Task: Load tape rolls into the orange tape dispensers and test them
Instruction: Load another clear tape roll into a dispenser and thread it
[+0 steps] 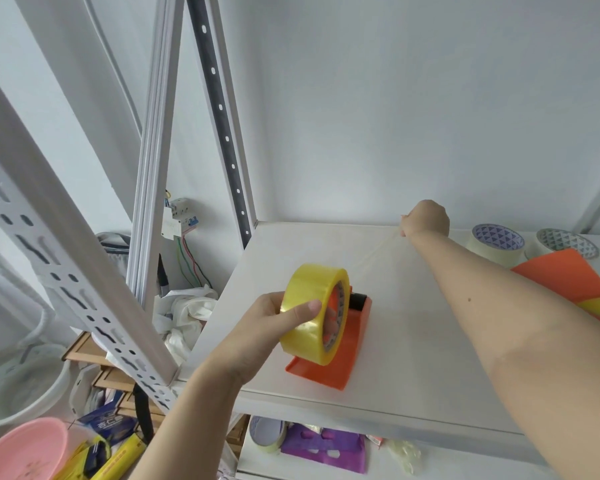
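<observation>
A yellow tape roll [309, 299] sits in an orange tape dispenser [336, 358] on the white shelf [413, 358]. My left hand [274, 327] grips the roll from the left, thumb across its outer face. My right hand [425, 218] is stretched to the back of the shelf and pinches the free end of the tape. A thin clear strip of tape [374, 252] runs taut from the roll to that hand.
Two pale tape rolls [496, 244] [565, 244] stand at the back right, beside another orange dispenser [565, 275] holding yellow tape. A perforated shelf post [66, 244] crosses at left. Below lie a pink basin [25, 448], a tape roll [267, 433] and purple packaging [323, 448].
</observation>
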